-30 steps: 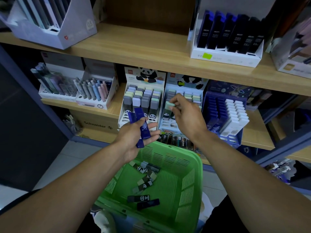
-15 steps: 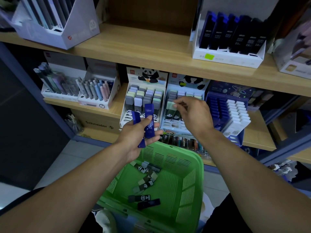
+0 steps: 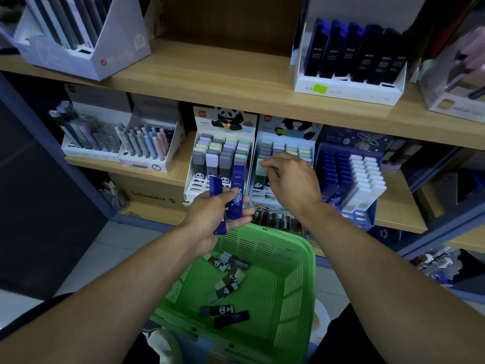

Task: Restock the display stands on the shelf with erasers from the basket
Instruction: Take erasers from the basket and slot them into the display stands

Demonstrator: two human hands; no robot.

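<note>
Head view, wooden shelf (image 3: 231, 74), tiled floor (image 3: 126, 248)

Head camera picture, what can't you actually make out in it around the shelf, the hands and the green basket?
- Right hand: its own back hides the fingertips at the right panda eraser stand, so any grip is unclear.
- Left hand: grips dark blue eraser packs; their small print is unreadable.
- Green plastic basket: near rim is cut off by the bottom edge.
- Pale box, top right: blurred and cropped by the frame edge.
</note>
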